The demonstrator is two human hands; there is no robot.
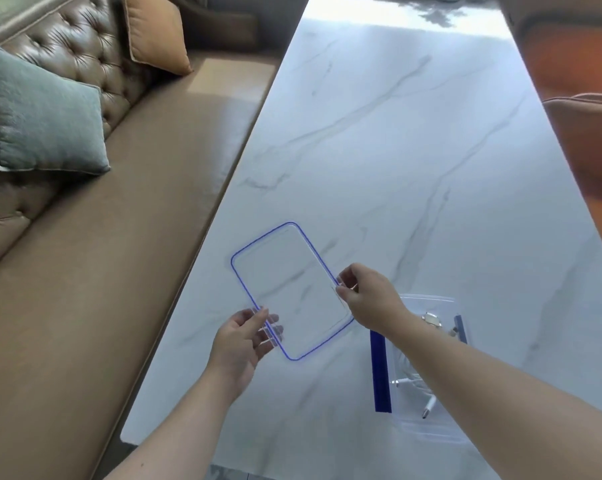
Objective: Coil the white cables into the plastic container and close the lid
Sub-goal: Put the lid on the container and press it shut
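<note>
- The white cables lie coiled inside the plastic container, which sits on the bench near its front edge, under the right forearm.
- The clear lid with its blue seal is held above the bench, left of the container and well apart from it.
- Risk: a plug end poking up could block the lid; misaligned corners would keep it from seating.
- Left hand pinches the lid's near edge; right hand grips its right edge, arm outstretched.

No readable text, label, brand or number appears on anything.
</note>
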